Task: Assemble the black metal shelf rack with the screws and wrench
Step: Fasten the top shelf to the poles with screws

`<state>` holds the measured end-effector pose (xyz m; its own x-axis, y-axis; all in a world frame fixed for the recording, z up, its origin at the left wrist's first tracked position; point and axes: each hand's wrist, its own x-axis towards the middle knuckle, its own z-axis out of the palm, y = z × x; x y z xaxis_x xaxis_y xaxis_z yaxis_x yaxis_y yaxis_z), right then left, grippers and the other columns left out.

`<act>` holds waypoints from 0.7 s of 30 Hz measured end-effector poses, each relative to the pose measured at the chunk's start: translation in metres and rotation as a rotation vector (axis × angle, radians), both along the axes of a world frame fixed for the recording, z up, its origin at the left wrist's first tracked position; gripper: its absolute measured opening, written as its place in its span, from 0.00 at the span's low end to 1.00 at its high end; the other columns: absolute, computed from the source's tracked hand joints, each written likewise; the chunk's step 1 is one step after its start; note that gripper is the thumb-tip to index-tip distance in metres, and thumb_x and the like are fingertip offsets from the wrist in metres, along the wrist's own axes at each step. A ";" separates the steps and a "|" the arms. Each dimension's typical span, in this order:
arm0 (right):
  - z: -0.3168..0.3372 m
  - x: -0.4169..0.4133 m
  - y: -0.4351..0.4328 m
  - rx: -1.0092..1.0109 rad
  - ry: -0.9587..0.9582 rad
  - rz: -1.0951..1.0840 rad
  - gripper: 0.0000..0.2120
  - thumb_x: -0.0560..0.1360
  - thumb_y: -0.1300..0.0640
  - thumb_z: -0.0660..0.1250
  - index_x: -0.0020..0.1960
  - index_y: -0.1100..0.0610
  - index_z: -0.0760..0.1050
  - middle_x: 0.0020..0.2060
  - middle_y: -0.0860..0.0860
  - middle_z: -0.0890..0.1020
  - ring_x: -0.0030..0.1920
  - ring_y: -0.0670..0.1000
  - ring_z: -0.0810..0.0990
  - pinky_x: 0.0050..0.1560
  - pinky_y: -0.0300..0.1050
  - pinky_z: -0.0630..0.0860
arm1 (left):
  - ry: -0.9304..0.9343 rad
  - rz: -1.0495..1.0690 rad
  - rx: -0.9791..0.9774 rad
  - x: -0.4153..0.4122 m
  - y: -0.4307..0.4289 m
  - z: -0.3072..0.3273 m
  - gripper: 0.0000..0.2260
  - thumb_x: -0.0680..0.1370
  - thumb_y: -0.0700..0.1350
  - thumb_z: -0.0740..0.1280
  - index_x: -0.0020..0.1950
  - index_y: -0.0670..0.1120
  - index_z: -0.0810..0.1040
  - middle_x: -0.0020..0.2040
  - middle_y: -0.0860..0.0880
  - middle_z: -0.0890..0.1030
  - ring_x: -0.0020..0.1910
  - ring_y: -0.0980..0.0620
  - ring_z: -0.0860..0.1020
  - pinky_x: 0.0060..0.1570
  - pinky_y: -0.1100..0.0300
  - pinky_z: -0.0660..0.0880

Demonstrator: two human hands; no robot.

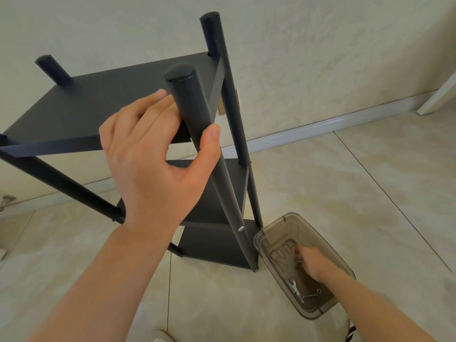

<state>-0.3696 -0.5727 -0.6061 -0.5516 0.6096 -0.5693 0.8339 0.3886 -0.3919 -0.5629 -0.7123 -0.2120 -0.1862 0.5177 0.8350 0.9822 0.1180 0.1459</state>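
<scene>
The black metal shelf rack (103, 104) stands on the tiled floor with three shelves and round black posts. My left hand (153, 154) grips the near right post (195, 112) just below its capped top, thumb on one side and fingers behind it. My right hand (312, 264) reaches down into a clear smoky plastic bin (274, 230) beside the rack's foot; its fingertips are curled among the parts, and what they hold is hidden. A silver wrench (294, 288) and a screw (312, 295) lie in the bin near my wrist. A silver screw head (240, 228) shows low on the post.
The rack stands close to a pale wall with a white baseboard (320, 124). A door frame edge (439, 95) is at the far right. A metal door stop (6, 201) sits at the left wall. My shoe tip (161, 335) shows at the bottom.
</scene>
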 end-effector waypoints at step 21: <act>0.035 0.011 0.050 0.158 -0.060 -0.194 0.12 0.81 0.66 0.53 0.60 0.61 0.71 0.54 0.59 0.79 0.49 0.57 0.79 0.46 0.46 0.75 | 0.026 0.004 0.009 -0.001 0.001 -0.002 0.14 0.81 0.50 0.65 0.52 0.40 0.83 0.50 0.48 0.84 0.57 0.41 0.80 0.61 0.45 0.67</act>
<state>-0.3583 -0.5230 -0.5709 -0.3841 0.7846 -0.4867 0.9186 0.2718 -0.2869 -0.5635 -0.7113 -0.2145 -0.1667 0.5094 0.8443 0.9852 0.1205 0.1218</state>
